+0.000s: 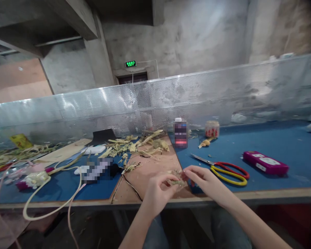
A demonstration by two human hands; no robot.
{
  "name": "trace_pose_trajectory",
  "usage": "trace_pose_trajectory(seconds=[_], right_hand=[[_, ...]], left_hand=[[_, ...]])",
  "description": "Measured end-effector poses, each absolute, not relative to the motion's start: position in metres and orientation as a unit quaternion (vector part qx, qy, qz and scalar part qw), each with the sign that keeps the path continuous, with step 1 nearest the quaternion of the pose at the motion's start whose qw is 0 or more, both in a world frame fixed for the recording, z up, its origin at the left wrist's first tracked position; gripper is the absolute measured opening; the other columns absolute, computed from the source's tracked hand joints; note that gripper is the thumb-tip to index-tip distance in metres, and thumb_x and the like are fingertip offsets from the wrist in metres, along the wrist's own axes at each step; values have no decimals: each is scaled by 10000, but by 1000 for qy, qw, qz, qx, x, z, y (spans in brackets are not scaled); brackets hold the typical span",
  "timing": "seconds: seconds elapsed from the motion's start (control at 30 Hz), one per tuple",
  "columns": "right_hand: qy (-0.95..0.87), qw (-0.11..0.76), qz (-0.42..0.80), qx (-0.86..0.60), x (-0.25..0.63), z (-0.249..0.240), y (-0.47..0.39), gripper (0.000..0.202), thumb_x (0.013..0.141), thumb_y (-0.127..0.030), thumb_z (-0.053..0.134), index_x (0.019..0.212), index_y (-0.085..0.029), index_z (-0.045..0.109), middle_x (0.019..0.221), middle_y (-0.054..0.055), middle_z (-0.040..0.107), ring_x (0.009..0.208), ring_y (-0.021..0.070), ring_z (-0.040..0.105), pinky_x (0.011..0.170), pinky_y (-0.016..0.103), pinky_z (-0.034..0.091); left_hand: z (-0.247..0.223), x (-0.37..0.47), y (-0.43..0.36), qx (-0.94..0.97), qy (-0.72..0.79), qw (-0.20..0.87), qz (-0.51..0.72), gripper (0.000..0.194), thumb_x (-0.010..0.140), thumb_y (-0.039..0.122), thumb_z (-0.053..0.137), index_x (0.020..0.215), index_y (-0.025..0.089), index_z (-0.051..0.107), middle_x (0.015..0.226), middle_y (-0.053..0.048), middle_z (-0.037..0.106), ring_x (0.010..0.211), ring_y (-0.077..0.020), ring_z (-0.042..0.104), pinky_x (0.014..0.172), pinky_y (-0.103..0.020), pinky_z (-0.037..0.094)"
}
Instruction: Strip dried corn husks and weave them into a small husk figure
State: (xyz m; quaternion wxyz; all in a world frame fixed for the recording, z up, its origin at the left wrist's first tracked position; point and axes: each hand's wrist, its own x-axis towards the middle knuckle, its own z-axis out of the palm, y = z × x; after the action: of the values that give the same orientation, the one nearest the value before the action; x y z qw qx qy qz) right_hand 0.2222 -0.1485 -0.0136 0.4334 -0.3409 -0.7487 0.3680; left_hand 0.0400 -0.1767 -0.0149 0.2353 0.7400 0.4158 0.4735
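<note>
My left hand (160, 192) is closed on a small greenish-grey dried plant piece (178, 180), low over the front of a tan board (155, 166). At the piece's right edge is my right hand (200, 178), its thumb and fingers drawn together in a pinch. Whatever lies between those right fingertips is too small to make out. Just right of this hand are scissors (230, 173) with one red and one yellow handle loop, their blades pointing left and away. Yellowish dried leaf strips (155, 141) are heaped on the far part of the board.
A dark bottle (180, 135) and a jar with red marks (211, 129) stand behind. On the right lies a purple pack (265, 163). Pale looped cords (27, 204) hang over the front edge at left. Perforated metal screen (197, 93) closes the table's back.
</note>
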Motion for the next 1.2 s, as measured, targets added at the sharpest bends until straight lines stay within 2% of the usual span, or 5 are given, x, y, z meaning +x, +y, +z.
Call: trace_pose_trajectory(seconds=[0.2, 0.47, 0.67, 0.83, 1.2], right_hand=[[-794, 266, 468, -282, 217, 5, -154, 353, 732, -456, 577, 742, -113, 661, 531, -42, 460, 484, 56, 332, 433, 182, 232], [-767, 191, 563, -242, 214, 13, -149, 286, 683, -373, 649, 778, -108, 706, 652, 24, 615, 575, 99, 489, 524, 195, 364], [-747, 222, 570, -261, 206, 5, -148, 272, 662, -359, 665, 734, -101, 708, 612, 30, 603, 531, 87, 462, 496, 196, 344], [-757, 292, 486, -325, 210, 2, -140, 301, 702, -415, 611, 664, -125, 683, 538, 0, 536, 499, 83, 409, 478, 204, 309], [-789, 314, 429, -307, 198, -3, -165, 363, 740, -465, 537, 557, -154, 584, 501, -25, 411, 488, 86, 332, 467, 218, 233]], left_hand=[[-7, 34, -188, 796, 392, 115, 447, 102, 717, 231, 633, 806, 213, 677, 951, -60, 493, 903, -164, 512, 834, -306, 423], [4, 23, -198, 847, 351, 79, 391, 91, 736, 239, 622, 810, 223, 673, 941, -52, 453, 969, -160, 483, 873, -293, 406], [9, 8, -191, 865, 341, 49, 365, 106, 741, 267, 612, 833, 255, 663, 1012, -54, 491, 1020, -177, 486, 909, -320, 399], [16, -78, -151, 693, 546, -128, 452, 327, 657, 269, 670, 977, 233, 615, 1155, -87, 511, 1134, -280, 417, 988, -476, 270], [11, -141, -122, 660, 623, 51, 416, 86, 607, 317, 662, 626, 234, 671, 789, -49, 691, 844, -273, 582, 949, -383, 287]])
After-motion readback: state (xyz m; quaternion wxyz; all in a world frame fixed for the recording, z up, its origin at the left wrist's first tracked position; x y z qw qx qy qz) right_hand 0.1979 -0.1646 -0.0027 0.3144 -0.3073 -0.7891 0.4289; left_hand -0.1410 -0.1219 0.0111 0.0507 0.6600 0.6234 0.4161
